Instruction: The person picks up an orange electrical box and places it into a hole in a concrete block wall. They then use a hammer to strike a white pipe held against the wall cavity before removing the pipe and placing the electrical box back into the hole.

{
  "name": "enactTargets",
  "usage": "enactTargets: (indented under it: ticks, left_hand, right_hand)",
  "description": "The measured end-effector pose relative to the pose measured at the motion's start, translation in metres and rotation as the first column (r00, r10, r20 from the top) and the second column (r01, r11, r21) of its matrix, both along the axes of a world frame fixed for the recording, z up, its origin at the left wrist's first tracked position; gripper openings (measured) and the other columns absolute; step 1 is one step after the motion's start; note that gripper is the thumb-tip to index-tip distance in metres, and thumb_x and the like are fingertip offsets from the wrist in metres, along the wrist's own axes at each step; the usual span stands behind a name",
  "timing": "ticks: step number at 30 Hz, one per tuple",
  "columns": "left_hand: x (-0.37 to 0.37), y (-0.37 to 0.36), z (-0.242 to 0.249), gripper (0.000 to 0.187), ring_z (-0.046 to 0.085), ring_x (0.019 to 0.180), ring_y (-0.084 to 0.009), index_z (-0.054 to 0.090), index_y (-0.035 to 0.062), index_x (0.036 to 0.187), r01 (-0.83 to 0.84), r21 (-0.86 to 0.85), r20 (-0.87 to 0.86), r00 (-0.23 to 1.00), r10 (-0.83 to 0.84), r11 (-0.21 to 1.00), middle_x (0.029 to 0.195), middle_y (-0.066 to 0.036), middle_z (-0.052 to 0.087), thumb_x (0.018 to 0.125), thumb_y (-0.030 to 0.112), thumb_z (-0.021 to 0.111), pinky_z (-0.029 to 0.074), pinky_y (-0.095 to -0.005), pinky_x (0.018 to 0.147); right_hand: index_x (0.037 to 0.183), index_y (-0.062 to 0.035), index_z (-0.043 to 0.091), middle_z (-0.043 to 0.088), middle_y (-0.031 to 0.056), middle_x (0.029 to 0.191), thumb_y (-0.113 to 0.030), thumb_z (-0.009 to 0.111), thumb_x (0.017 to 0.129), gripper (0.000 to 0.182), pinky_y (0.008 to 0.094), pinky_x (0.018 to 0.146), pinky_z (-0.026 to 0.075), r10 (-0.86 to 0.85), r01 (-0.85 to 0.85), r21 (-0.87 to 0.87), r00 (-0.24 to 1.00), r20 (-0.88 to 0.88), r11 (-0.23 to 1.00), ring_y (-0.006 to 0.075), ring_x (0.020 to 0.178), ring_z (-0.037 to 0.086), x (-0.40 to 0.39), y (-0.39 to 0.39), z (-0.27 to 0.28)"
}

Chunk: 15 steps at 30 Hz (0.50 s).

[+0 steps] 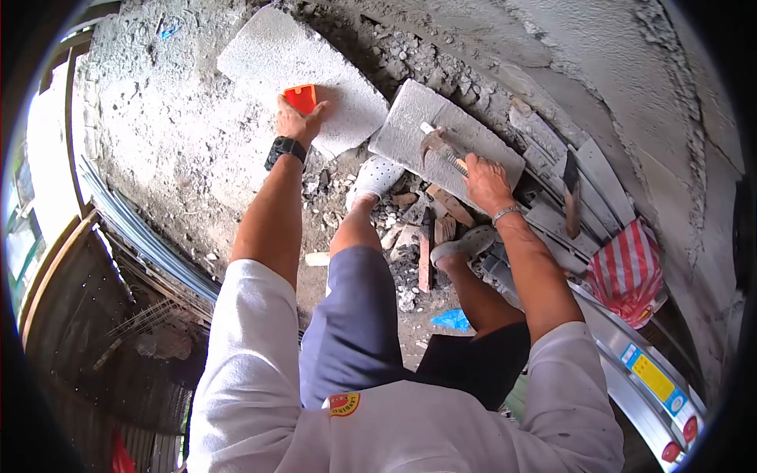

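My left hand [296, 120], with a black watch at its wrist, holds a small orange-red open-fronted plastic box [300, 98] between thumb and fingers. The box rests on a large pale concrete block [268, 51]. My right hand [487, 183], wearing a bracelet, is closed round the handle of a hammer [438, 145] with a brown, rusty-looking head. A whitish stub shows at its far end. The hammer lies over a second pale block [410, 118], set at an angle beside the first. My fingertips partly hide the handle.
Rubble and broken brick [426, 244] lie around my feet. A wooden-handled tool [572, 197] and grey strips [607, 185] are at the right, near a red-striped bag [627, 272] and a ladder-like metal piece [654, 378]. Grey pipes [150, 236] run along the left.
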<state>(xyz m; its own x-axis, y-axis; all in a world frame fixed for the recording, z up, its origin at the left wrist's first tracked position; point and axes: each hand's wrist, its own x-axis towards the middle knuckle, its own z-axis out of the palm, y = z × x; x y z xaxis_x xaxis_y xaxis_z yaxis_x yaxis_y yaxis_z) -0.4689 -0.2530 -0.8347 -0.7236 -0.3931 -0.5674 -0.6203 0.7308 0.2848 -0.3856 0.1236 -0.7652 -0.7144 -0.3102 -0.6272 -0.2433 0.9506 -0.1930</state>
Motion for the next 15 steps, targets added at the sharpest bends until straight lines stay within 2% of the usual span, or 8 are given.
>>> enactTargets:
  ticks: [3,6,8,10,12,13,14,15]
  left_hand:
    - [0.004,0.005,-0.005,0.091,0.06,0.1,-0.0398,0.029,-0.0022,0.131,-0.041,-0.039,-0.071,0.997,0.038,0.998,0.107,-0.028,0.058,0.068,0.04,0.079,0.05,-0.042,0.086]
    - [0.012,0.004,0.011,0.08,0.063,0.098,-0.034,0.038,-0.0051,0.124,-0.152,0.211,-0.155,0.97,0.187,0.966,0.109,-0.025,0.061,0.069,0.036,0.078,0.052,-0.0381,0.081]
    - [0.018,0.012,0.037,0.079,0.064,0.096,-0.0307,0.039,-0.0056,0.125,-0.094,0.189,-0.22,0.966,0.135,0.977,0.108,-0.024,0.062,0.069,0.034,0.078,0.054,-0.0359,0.08]
    - [0.033,0.036,0.08,0.081,0.063,0.096,-0.0249,0.033,-0.0051,0.132,-0.081,0.549,-0.289,0.916,0.28,0.832,0.113,-0.021,0.059,0.072,0.024,0.079,0.056,-0.0333,0.077]
    - [0.052,0.064,0.132,0.085,0.061,0.1,-0.0236,0.033,-0.0033,0.134,-0.05,0.715,-0.248,0.915,0.32,0.697,0.117,-0.019,0.058,0.071,0.026,0.081,0.054,-0.0335,0.081]
    - [0.062,0.075,0.154,0.087,0.06,0.103,-0.0234,0.033,-0.0039,0.134,-0.011,0.692,-0.238,0.94,0.243,0.722,0.117,-0.018,0.058,0.07,0.028,0.083,0.051,-0.0343,0.086]
    - [0.074,0.093,0.178,0.087,0.059,0.104,-0.0233,0.035,-0.0044,0.133,0.008,0.742,-0.246,0.934,0.26,0.671,0.117,-0.019,0.059,0.069,0.03,0.083,0.049,-0.0337,0.089]
    - [0.082,0.107,0.207,0.085,0.059,0.104,-0.0239,0.039,-0.0047,0.132,0.181,0.591,-0.385,0.92,0.078,0.786,0.115,-0.021,0.06,0.069,0.03,0.083,0.048,-0.0329,0.089]
  right_hand:
    - [0.097,-0.0074,0.046,0.062,0.0143,0.087,-0.02,0.069,0.077,0.033,0.0462,0.08,0.045,-0.045,0.041,0.078,0.997,0.054,0.996,0.0322,0.086,0.062,0.015,0.01,-0.026]
    - [0.108,-0.0068,0.047,0.063,0.0173,0.096,-0.024,0.069,0.078,0.042,0.0484,0.085,0.043,-0.045,0.026,0.137,0.989,0.138,0.99,0.0323,0.095,0.06,0.011,0.014,-0.022]
    - [0.115,-0.0061,0.046,0.063,0.0189,0.102,-0.027,0.069,0.078,0.048,0.0479,0.089,0.041,-0.128,0.113,0.129,0.985,0.116,0.985,0.0323,0.1,0.058,-0.002,0.006,0.006]
    - [0.122,-0.0054,0.045,0.063,0.0206,0.107,-0.03,0.069,0.079,0.055,0.0475,0.093,0.04,-0.213,0.203,0.12,0.974,0.082,0.972,0.0323,0.106,0.057,-0.011,0.002,0.036]
    - [0.13,-0.0042,0.043,0.063,0.0235,0.108,-0.035,0.068,0.081,0.063,0.0449,0.093,0.043,-0.404,0.409,-0.241,0.912,0.071,0.88,0.0334,0.104,0.059,-0.011,0.001,0.074]
    - [0.129,-0.0025,0.044,0.064,0.0236,0.105,-0.036,0.067,0.081,0.063,0.0427,0.089,0.046,-0.473,0.503,-0.335,0.864,0.174,0.796,0.0337,0.1,0.061,-0.015,-0.005,0.108]
    - [0.129,-0.0008,0.045,0.064,0.0237,0.102,-0.037,0.067,0.081,0.064,0.0406,0.085,0.049,-0.523,0.59,-0.414,0.807,0.274,0.693,0.034,0.096,0.063,-0.021,-0.013,0.147]
    - [0.129,0.0002,0.045,0.065,0.0234,0.099,-0.038,0.067,0.082,0.065,0.0395,0.08,0.051,-0.549,0.622,-0.51,0.777,0.308,0.594,0.034,0.09,0.065,-0.017,-0.02,0.182]
